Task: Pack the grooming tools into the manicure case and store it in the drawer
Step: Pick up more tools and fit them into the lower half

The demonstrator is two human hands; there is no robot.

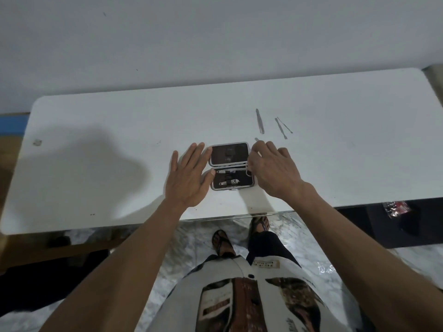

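at bench [96,130] centre: manicure case [231,166] open, left hand [189,174] flat and spread at its left edge. right hand [273,168] nearer; grip state unclear. loose tools [260,121] just beyond it, far-right, long axes near-to-far.

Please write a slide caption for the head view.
Two hands, left hand and right hand, flank open dark manicure case on white table.

I counted one open manicure case [232,166] holding two tools [227,177], three slim metal tools [260,121] loose toward the table's [119,121] far right corner, and two hands [189,178].
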